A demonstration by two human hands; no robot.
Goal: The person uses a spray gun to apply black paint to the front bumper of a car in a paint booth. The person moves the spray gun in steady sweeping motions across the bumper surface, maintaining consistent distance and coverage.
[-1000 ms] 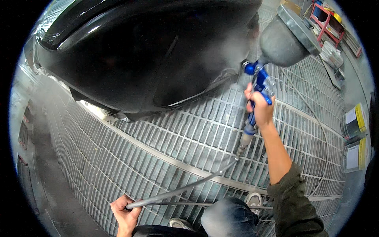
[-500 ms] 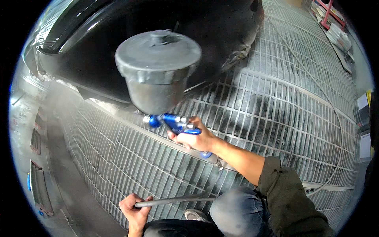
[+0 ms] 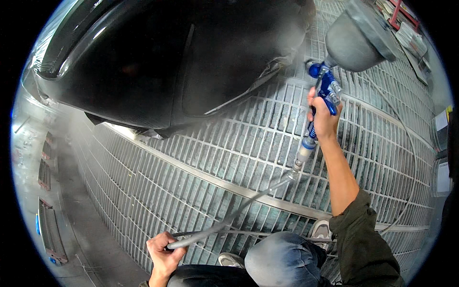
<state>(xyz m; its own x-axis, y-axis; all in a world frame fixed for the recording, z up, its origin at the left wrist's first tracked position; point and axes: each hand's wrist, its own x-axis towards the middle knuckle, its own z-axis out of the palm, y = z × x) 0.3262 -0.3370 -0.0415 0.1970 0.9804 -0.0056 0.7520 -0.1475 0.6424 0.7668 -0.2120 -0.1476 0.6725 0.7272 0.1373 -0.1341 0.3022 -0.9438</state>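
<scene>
My right hand [image 3: 326, 117] is wrapped round the handle of a blue spray gun [image 3: 327, 90], out to the right over the floor grating. A large grey paint cup [image 3: 356, 40] sits on top of the gun and tilts to the right. Below the grip, an inline fitting [image 3: 305, 150] joins the gun to a grey air hose [image 3: 229, 219]. My left hand [image 3: 163, 251] grips a bend of that hose near my knees. Ahead on the left is a glossy black car body panel [image 3: 138, 81], with mist hanging at its right end.
Metal floor grating [image 3: 201, 153] spreads beneath me. Masking film [image 3: 275, 67] edges the panel. A thin hose [image 3: 406, 129] curves across the right side. Containers [image 3: 442, 174] stand at the far right, and a red frame [image 3: 396, 14] is at the top right.
My right hand has swung the spray gun from in front of the panel to the right and farther away, tilting its cup. The hose is drawn out more; my left hand stays nearly in place.
</scene>
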